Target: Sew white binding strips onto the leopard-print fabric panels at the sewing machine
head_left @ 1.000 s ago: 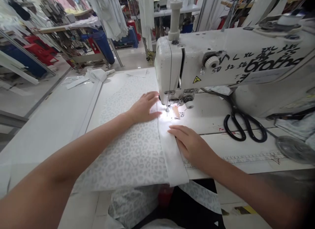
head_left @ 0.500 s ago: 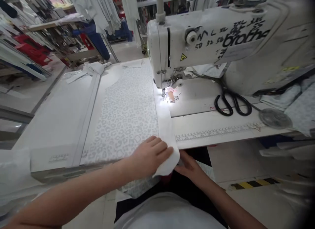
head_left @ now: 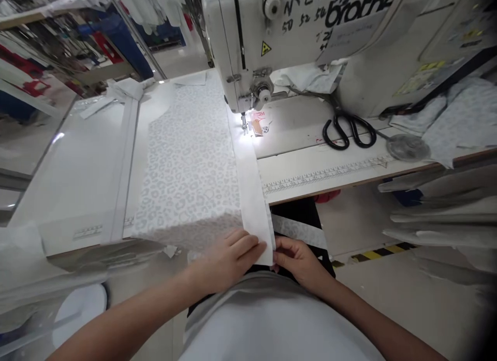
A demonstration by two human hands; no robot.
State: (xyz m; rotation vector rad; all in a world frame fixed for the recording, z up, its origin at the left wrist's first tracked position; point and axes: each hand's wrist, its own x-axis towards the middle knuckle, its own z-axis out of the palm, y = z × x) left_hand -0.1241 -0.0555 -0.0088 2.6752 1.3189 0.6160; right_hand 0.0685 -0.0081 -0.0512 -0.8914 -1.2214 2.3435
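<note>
Pale fabric with a grey leopard print (head_left: pixel 190 159) lies over the machine table, its front part hanging past the edge. A plain white fabric strip (head_left: pixel 250 190) runs along its right side, from under the presser foot (head_left: pixel 244 124) of the sewing machine (head_left: pixel 303 45) toward my body. My left hand (head_left: pixel 231 257) is closed on the near end of the strip, fingers on top. My right hand (head_left: pixel 297 260) pinches the right edge of the same strip between thumb and fingers, close beside my left hand. The fingertips of both are partly hidden.
Black-handled scissors (head_left: pixel 349 130) lie beneath the machine arm, near a round clear disc (head_left: pixel 407 147). A printed ruler (head_left: pixel 326 174) follows the table's front edge. More printed fabric (head_left: pixel 462 117) is piled at right. A grey band (head_left: pixel 126 159) crosses the table at left.
Both hands have come nearer my body, drawing the strip's end out straight over the table edge. My right hand now pinches the strip's edge. The view has tilted lower.
</note>
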